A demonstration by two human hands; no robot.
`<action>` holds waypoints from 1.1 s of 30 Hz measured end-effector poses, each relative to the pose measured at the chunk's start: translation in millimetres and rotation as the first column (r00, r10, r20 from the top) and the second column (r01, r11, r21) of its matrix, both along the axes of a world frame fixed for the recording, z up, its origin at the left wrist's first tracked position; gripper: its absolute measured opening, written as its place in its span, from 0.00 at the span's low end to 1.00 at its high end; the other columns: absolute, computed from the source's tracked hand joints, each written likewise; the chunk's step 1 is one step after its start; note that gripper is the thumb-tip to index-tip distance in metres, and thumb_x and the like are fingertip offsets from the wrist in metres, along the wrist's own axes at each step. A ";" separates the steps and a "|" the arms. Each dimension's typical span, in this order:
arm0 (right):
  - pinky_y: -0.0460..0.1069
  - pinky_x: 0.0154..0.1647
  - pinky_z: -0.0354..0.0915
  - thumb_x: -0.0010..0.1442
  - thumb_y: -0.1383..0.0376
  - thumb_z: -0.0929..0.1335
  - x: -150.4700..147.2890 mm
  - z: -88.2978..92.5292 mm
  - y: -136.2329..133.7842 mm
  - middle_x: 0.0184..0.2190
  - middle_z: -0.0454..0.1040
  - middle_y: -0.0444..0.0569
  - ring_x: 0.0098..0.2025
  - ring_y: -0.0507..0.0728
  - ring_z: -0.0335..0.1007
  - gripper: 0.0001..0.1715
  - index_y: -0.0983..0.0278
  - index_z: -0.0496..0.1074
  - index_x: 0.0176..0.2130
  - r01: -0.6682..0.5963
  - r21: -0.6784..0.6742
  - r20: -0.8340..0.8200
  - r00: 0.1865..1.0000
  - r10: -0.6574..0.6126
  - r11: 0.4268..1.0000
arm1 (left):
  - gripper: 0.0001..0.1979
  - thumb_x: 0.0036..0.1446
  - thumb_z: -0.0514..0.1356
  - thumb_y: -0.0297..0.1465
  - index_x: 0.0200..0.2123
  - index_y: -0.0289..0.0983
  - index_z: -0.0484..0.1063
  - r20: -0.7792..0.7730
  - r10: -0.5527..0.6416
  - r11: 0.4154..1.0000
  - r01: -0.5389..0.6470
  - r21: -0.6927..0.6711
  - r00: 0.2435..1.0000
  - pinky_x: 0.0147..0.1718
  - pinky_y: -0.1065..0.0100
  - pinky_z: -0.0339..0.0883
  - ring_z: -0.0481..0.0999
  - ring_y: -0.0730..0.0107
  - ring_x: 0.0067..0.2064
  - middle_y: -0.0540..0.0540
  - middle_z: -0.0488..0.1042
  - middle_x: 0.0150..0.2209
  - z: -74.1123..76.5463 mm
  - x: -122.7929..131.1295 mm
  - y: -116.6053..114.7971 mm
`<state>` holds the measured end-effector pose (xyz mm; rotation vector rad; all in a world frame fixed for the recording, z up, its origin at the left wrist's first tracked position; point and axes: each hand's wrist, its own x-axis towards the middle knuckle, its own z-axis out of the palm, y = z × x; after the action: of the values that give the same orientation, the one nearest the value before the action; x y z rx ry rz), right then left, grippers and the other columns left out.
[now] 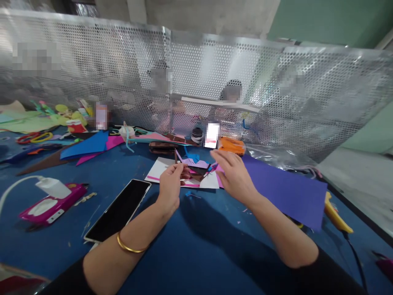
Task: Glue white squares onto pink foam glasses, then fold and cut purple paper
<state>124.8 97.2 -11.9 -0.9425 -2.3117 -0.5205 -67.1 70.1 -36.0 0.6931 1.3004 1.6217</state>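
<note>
My left hand (169, 183) is over the left part of a white sheet (157, 169), thumb and fingertips pinched together. A thin brown strip (176, 155) stands up from its fingertips. My right hand (235, 177) is raised at the sheet's right side, thumb and fingers apart, with nothing plainly held. Between the hands lie lilac, brown and pink cut pieces and a blue piece (193, 157). A small blue-and-pink item (211, 167) is near the right thumb; its kind is not clear. Blue scraps (190, 194) lie just in front of the sheet.
A dark phone (119, 211) and a magenta power strip (55, 205) with a white plug are at left. A purple sheet (282, 188) and a yellow glue gun (337, 213) are at right. A lit phone (211, 136) stands before the perforated metal screen (196, 61). Scissors (37, 137) lie far left.
</note>
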 end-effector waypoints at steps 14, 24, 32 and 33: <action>0.64 0.67 0.50 0.63 0.73 0.64 -2.6 -40.6 50.2 0.36 0.77 0.59 0.48 0.66 0.69 0.12 0.73 0.77 0.40 0.033 0.143 0.449 0.889 -0.095 0.989 | 0.08 0.56 0.61 0.31 0.29 0.34 0.76 0.008 -0.227 0.957 0.225 -0.186 0.974 0.23 0.74 0.59 0.74 0.75 0.26 0.45 0.78 0.28 -7.7 16.7 -13.4; 0.60 0.64 0.48 0.66 0.70 0.64 14.4 -20.6 42.1 0.34 0.76 0.49 0.42 0.59 0.69 0.13 0.63 0.78 0.37 0.192 -0.018 0.258 0.949 -0.181 0.981 | 0.12 0.59 0.63 0.36 0.35 0.32 0.78 0.009 -0.376 0.911 0.371 -0.177 0.927 0.29 0.71 0.66 0.78 0.69 0.33 0.40 0.79 0.35 -9.5 23.1 -12.6; 0.53 0.44 0.60 0.60 0.72 0.67 5.9 15.2 -7.5 0.31 0.76 0.50 0.38 0.60 0.70 0.08 0.64 0.76 0.34 0.162 -0.143 0.274 0.954 -0.118 0.976 | 0.22 0.59 0.61 0.47 0.44 0.33 0.75 0.415 -0.454 0.865 0.502 -0.007 0.789 0.40 0.65 0.72 0.79 0.63 0.41 0.39 0.79 0.41 2.2 21.6 -12.2; 0.53 0.43 0.60 0.59 0.73 0.67 0.5 16.3 -16.9 0.31 0.76 0.50 0.38 0.60 0.70 0.08 0.65 0.76 0.33 0.148 -0.153 0.291 0.952 -0.099 0.977 | 0.21 0.60 0.61 0.46 0.44 0.33 0.75 0.446 -0.453 0.866 0.500 0.014 0.772 0.38 0.66 0.73 0.79 0.64 0.38 0.40 0.79 0.40 3.9 21.3 -12.7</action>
<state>125.3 80.3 4.5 -1.1683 -2.5984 -0.5420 -45.8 57.4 -32.1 0.5000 0.7871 1.1837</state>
